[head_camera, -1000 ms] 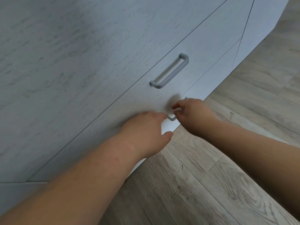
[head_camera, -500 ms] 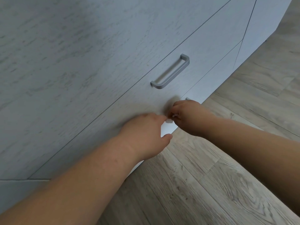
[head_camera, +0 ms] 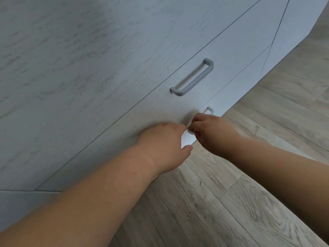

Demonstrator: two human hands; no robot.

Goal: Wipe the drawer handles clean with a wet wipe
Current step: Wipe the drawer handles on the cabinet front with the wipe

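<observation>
I see my right hand (head_camera: 211, 130) down at the lower drawer handle (head_camera: 209, 110), fingers curled and pinching a small white wet wipe (head_camera: 190, 131) against it; only the handle's far end shows past the knuckles. My left hand (head_camera: 165, 145) lies flat on the lower drawer front (head_camera: 124, 139), fingers straight, thumb spread, its fingertips just beside the wipe. The upper drawer handle (head_camera: 193, 78) sits above both hands, apart from them. Wood floor (head_camera: 249, 175) lies below.
</observation>
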